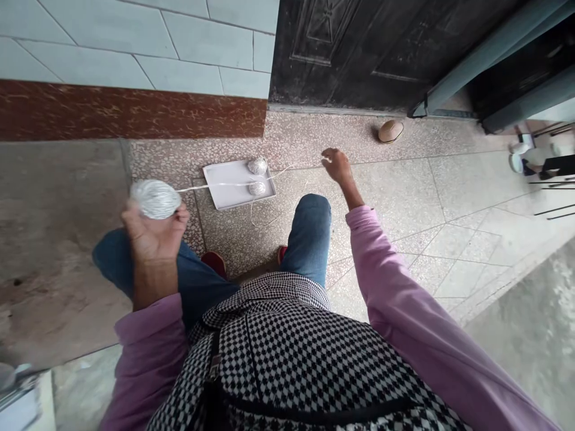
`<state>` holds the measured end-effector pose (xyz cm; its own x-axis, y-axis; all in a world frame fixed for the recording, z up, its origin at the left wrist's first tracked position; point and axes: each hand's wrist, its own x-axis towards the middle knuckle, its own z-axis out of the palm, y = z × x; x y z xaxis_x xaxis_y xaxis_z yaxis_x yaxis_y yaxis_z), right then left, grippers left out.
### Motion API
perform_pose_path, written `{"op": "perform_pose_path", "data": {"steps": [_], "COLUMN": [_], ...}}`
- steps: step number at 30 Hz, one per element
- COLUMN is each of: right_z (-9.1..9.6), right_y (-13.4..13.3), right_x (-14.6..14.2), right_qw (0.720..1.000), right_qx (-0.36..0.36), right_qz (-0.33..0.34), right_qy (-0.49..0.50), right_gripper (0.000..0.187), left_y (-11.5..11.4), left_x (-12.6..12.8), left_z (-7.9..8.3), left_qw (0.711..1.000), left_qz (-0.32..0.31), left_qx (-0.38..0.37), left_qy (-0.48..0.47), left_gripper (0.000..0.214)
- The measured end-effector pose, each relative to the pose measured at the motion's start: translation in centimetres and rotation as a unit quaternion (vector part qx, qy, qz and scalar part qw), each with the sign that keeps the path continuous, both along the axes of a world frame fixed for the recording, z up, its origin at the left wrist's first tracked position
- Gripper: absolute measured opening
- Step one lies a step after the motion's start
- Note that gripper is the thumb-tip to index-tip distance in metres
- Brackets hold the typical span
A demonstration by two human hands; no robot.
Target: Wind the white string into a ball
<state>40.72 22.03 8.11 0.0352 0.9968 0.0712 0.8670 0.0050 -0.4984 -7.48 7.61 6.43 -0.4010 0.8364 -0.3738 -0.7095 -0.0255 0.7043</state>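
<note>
In my left hand (153, 236) rests a large ball of white yarn (156, 199), the fingers curled around its underside. From its right side a strand of yarn (193, 189) runs to a shallow white tray (229, 199) on the floor. Two smaller balls lie in that tray: a yarn ball (257, 166) at the back and another yarn ball (257, 189) nearer me. A thin thread stretches from the tray toward my right hand (338, 165), which is raised to the right with its fingers pinched on a bit of white yarn. Loose thread loops over the floor beside the tray.
A rounded tan object (390, 131) sits on the floor by the dark door (341, 66). The tiled wall (202, 42) with its red-brown base stands ahead on the left. My knees (309, 230) flank the space before the tray. Chair-like legs (554, 209) show at far right.
</note>
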Motion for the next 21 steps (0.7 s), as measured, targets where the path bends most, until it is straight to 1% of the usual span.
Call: {"op": "perform_pose_path", "data": {"steps": [1, 2, 3, 4, 5, 7, 9, 10, 11, 13, 15, 16, 17, 19, 21], "right_z": [-0.5, -1.0, -1.7, -2.5, -3.3, -5.0, -6.4, -6.9, -7.3, -7.9, -8.1, -8.1, -8.1, -8.2, -8.3], "right_y": [-0.8, -1.9, -3.2, -4.7, -6.2, -9.3, -12.1, -13.4, -14.5, -16.5, -18.1, -18.6, -19.1, -19.6, -19.7], "right_x": [-1.7, -3.8, -6.2, -8.9, -11.7, -17.0, -21.0, -22.4, -23.3, -24.2, -24.2, -24.0, -23.9, -23.8, -23.8], "right_qw": [1.0, 0.997, 0.991, 0.977, 0.956, 0.904, 0.856, 0.836, 0.818, 0.791, 0.776, 0.776, 0.783, 0.806, 0.83], "right_qx": [-0.022, -0.051, -0.075, -0.097, -0.129, -0.187, -0.242, -0.269, -0.295, -0.34, -0.364, -0.362, -0.352, -0.316, -0.279], "right_qz": [0.0, 0.006, 0.031, 0.067, 0.106, 0.145, 0.141, 0.129, 0.116, 0.085, 0.058, 0.043, 0.027, -0.002, -0.016], "right_qy": [0.017, 0.056, 0.11, 0.177, 0.243, 0.357, 0.435, 0.46, 0.479, 0.502, 0.513, 0.514, 0.512, 0.501, 0.483], "right_gripper": [0.01, 0.015, 0.018, 0.02, 0.021, 0.022, 0.019, 0.018, 0.018, 0.02, 0.026, 0.029, 0.032, 0.038, 0.039], "left_y": [-0.2, -0.5, -0.8, -1.0, -1.3, -1.8, -2.2, -2.4, -2.6, -2.8, -3.0, -3.2, -3.3, -3.8, -4.5], "left_x": [0.7, 1.3, 1.9, 2.5, 3.0, 3.5, 3.5, 3.4, 3.2, 3.0, 2.9, 3.0, 3.1, 3.7, 4.3], "left_z": [-0.7, -1.3, -1.9, -2.6, -3.2, -4.4, -5.3, -5.7, -5.9, -6.3, -6.5, -6.6, -6.6, -6.6, -6.4], "left_qw": [0.999, 0.996, 0.992, 0.985, 0.977, 0.961, 0.951, 0.949, 0.949, 0.947, 0.945, 0.943, 0.941, 0.937, 0.936], "left_qz": [-0.036, -0.074, -0.11, -0.148, -0.185, -0.247, -0.283, -0.291, -0.294, -0.3, -0.308, -0.312, -0.318, -0.328, -0.33], "left_qx": [-0.018, -0.037, -0.056, -0.074, -0.087, -0.102, -0.099, -0.094, -0.088, -0.077, -0.076, -0.078, -0.08, -0.084, -0.092], "left_qy": [0.012, 0.023, 0.034, 0.046, 0.056, 0.069, 0.075, 0.077, 0.079, 0.082, 0.083, 0.082, 0.081, 0.079, 0.084], "left_gripper": [0.065, 0.056, 0.048, 0.042, 0.039, 0.042, 0.051, 0.056, 0.059, 0.063, 0.062, 0.061, 0.059, 0.056, 0.053]}}
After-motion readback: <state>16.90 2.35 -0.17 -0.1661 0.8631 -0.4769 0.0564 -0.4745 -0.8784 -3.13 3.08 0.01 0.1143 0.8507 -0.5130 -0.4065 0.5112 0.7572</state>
